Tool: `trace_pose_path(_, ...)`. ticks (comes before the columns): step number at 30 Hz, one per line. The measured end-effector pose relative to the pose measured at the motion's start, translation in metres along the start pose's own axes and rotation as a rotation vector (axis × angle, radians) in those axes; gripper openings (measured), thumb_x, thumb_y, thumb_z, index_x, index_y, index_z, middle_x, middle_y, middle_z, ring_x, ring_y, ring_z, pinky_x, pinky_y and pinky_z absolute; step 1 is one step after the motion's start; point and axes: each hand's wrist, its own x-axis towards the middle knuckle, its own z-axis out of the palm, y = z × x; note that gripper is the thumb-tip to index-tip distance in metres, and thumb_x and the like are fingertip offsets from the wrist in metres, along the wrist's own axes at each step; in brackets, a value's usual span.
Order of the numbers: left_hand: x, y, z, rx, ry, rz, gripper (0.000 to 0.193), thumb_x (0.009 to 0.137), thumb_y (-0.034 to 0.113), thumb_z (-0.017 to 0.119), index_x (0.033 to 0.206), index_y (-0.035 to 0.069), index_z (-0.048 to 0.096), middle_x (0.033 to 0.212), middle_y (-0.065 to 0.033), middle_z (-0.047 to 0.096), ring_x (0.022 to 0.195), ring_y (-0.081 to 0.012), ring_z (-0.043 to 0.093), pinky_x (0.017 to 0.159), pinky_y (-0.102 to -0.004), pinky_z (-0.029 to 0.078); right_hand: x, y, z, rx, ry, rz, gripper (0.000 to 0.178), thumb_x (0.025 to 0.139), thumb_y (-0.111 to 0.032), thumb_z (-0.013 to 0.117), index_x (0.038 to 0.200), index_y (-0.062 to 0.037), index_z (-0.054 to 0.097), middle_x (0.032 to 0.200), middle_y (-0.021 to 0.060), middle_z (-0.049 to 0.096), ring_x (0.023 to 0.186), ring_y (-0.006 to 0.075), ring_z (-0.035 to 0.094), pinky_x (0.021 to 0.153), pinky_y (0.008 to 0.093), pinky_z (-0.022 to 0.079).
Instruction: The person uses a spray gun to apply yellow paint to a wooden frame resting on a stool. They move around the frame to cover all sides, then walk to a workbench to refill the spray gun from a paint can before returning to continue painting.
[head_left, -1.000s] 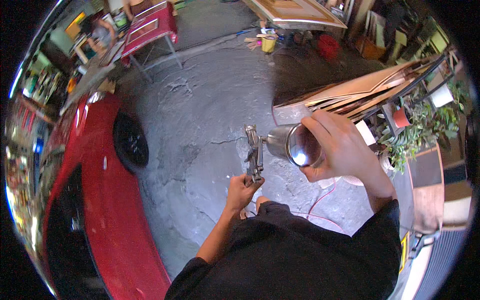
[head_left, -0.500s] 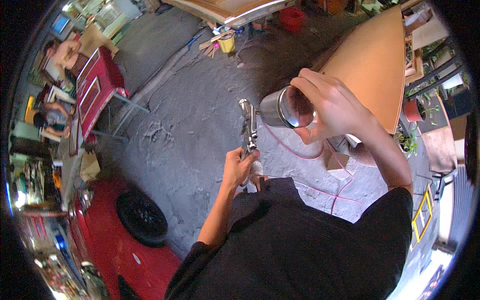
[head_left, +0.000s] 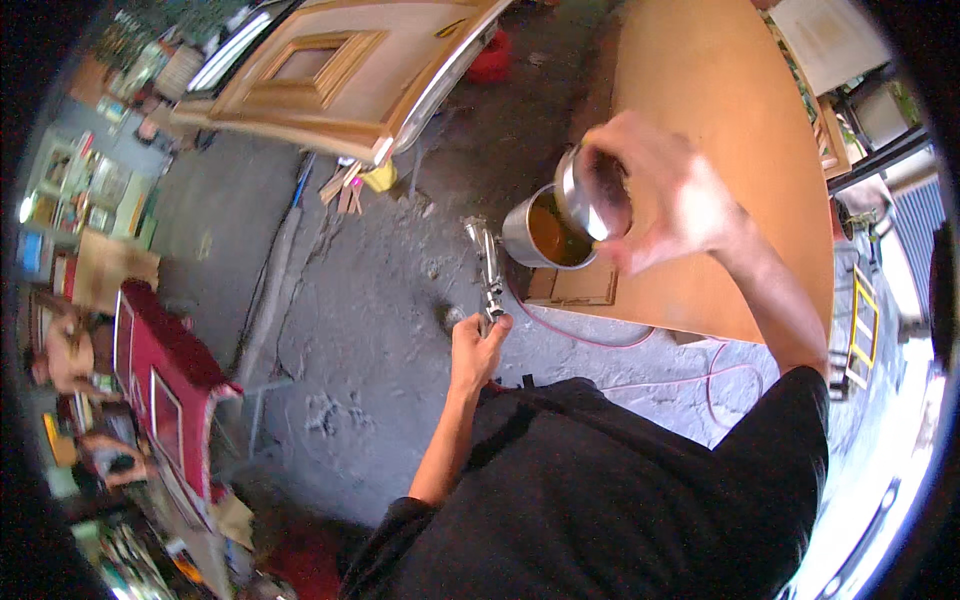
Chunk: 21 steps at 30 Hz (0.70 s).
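Two bare hands work in the middle of the view I am watching through the head camera. The left hand has its fingers wrapped around the handle of a metal spray gun, left of centre in the frame. Beside the gun, towards the right, a metal cup shows its mouth, with orange-brown liquid inside. The right hand, blurred, has its fingers spread around a shiny round metal piece and grips it; whether this is a lid or a second cup, I cannot tell. As for progress, I judge the cup uncovered and already holding liquid; the round piece overlaps its upper-right rim in my view but is not seated on it, and I cannot see whether they touch.

The right hand masks much of the round piece from me. Behind it, a broad wooden panel fills the upper right, and a pink hose trails across the floor below it. Around lie a framed panel and a yellow bucket at upper left, and a red-covered bench at the left.
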Motion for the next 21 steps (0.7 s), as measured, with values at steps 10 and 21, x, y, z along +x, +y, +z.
trace_pose_path(10,0.232,0.093,-0.069,-0.396,-0.399,0.033,0.056,0.088,0.057,0.070,0.075,0.007,0.048,0.056,0.0057,0.042,0.046,-0.0045,0.039,0.038,-0.0251,0.030,-0.052,0.138,0.079,0.400,0.994,0.912,0.080,0.087,-0.046,0.067,0.143,0.0063,0.043,0.136,0.0167,0.056,0.121,0.0213,0.056,0.094,0.0338,0.048)
trace_pose_path(21,0.463,0.276,-0.001,-0.516,-0.606,0.180,0.068,0.082,0.079,0.053,0.067,0.015,0.037,0.051,0.0036,0.032,0.035,-0.0080,0.031,0.028,-0.0236,0.027,-0.107,0.233,0.378,1.040,1.043,1.539,0.057,0.102,-0.048,0.045,0.108,0.0066,0.062,0.093,0.0217,0.072,0.095,0.0284,0.070,0.090,0.0403,0.054)
